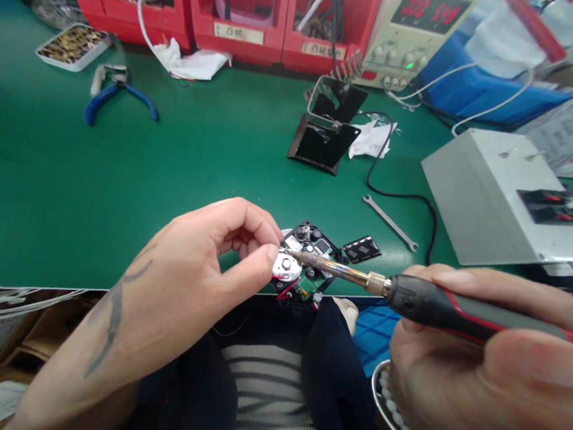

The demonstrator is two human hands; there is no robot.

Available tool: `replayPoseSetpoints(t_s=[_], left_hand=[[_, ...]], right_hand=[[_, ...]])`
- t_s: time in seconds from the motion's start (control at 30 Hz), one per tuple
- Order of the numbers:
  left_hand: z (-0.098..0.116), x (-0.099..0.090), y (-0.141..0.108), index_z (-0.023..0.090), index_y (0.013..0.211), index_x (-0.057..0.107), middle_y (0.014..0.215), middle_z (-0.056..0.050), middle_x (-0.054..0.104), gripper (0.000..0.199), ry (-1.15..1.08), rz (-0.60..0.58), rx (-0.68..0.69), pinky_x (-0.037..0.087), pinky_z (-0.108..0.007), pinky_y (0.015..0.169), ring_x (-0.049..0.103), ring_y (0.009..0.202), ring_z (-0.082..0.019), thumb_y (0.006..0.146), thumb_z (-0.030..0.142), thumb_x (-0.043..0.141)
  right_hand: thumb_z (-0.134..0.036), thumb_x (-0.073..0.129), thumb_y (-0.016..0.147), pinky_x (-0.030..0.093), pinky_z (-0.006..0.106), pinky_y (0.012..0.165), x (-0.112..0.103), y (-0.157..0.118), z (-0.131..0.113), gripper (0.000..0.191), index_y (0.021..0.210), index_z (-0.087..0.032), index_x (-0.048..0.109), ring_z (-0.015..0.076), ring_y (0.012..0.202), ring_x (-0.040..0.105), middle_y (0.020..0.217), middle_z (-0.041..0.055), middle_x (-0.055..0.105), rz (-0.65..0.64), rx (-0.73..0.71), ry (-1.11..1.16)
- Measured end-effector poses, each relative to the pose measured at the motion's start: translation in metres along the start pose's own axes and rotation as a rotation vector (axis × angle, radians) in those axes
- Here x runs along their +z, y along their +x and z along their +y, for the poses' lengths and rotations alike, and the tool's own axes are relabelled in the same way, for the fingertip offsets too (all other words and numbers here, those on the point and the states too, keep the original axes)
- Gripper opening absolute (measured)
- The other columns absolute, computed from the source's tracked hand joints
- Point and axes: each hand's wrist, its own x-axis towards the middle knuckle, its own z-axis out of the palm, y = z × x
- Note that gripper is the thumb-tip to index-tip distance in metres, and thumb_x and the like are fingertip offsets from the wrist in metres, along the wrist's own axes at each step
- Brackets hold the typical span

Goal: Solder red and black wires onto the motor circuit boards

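My left hand (212,262) pinches a small motor and circuit board assembly (305,263) at its left side, holding it at the near edge of the green bench mat (119,180). My right hand (484,366) grips a black and red soldering iron (439,305). Its metal tip reaches left and touches the top of the assembly, close to my left thumb and forefinger. A small black part (362,248) lies on the mat just right of the assembly.
A black soldering iron stand (327,128) sits mid-mat, a thin wrench (390,222) to its right, blue-handled pliers (119,93) at far left. A grey metal box (509,194) stands right. Red bins (243,17), a power supply (417,32) and a parts tray (70,45) line the back.
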Motion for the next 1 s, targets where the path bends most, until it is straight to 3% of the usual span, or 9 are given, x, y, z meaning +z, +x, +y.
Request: replayPoseSetpoints(t_s=[0.2,0.3,0.47,0.57,0.7,0.83,1.0], left_hand=[[0.002,0.001,0.001,0.024,0.081,0.07,0.086,0.004,0.076,0.011,0.033,0.019,0.002,0.049,-0.022,0.063,0.067,0.073,-0.014,0.085,0.032,0.064],[0.002,0.0,0.001,0.024,0.08,0.07,0.084,0.006,0.076,0.01,0.037,0.03,0.016,0.049,-0.021,0.062,0.066,0.071,-0.013,0.085,0.031,0.064],[0.001,0.001,-0.001,0.025,0.079,0.069,0.084,0.007,0.076,0.01,0.038,0.039,0.02,0.049,-0.019,0.063,0.067,0.073,-0.012,0.085,0.032,0.065],[0.001,0.001,0.0,0.025,0.079,0.069,0.084,0.007,0.076,0.01,0.04,0.034,0.016,0.049,-0.019,0.063,0.066,0.072,-0.012,0.085,0.032,0.064],[0.0,0.001,0.001,0.025,0.08,0.07,0.085,0.006,0.076,0.01,0.048,0.025,0.014,0.049,-0.021,0.063,0.067,0.073,-0.013,0.085,0.032,0.064],[0.0,0.0,-0.002,0.023,0.081,0.07,0.086,0.004,0.076,0.011,0.057,0.029,0.007,0.048,-0.022,0.062,0.066,0.072,-0.014,0.085,0.032,0.063],[0.001,0.0,-0.003,0.023,0.081,0.07,0.086,0.004,0.077,0.011,0.057,0.03,0.021,0.049,-0.022,0.062,0.067,0.073,-0.015,0.084,0.031,0.063]], right_hand=[[-0.047,0.072,0.096,0.037,0.029,0.039,-0.005,-0.003,-0.017,0.029,0.092,-0.019,0.081,0.012,0.065,0.062,0.083,0.0014,0.069,-0.029,0.272,-0.062],[-0.05,0.07,0.096,0.036,0.028,0.037,-0.008,-0.002,-0.019,0.031,0.093,-0.021,0.081,0.0122,0.063,0.061,0.082,0.0021,0.068,-0.027,0.276,-0.07],[-0.055,0.066,0.095,0.054,0.035,0.048,-0.009,0.006,-0.012,0.031,0.11,-0.029,0.075,0.0237,0.082,0.073,0.103,0.0046,0.071,-0.161,0.303,-0.113],[-0.055,0.067,0.094,0.057,0.038,0.051,-0.009,0.01,-0.01,0.034,0.117,-0.031,0.072,0.0265,0.088,0.074,0.109,0.005,0.071,-0.18,0.342,-0.089],[-0.052,0.068,0.096,0.054,0.035,0.048,-0.01,0.008,-0.013,0.03,0.118,-0.033,0.073,0.0223,0.082,0.072,0.107,0.0034,0.073,-0.156,0.305,-0.078],[-0.043,0.068,0.099,0.042,0.027,0.04,-0.01,0.001,-0.014,0.018,0.113,-0.038,0.078,0.0117,0.068,0.065,0.094,-0.0015,0.072,-0.112,0.224,-0.029],[-0.047,0.076,0.093,0.036,0.028,0.036,-0.008,-0.002,-0.014,0.025,0.092,-0.023,0.082,0.0109,0.062,0.061,0.082,0.0002,0.07,-0.009,0.272,-0.029]])
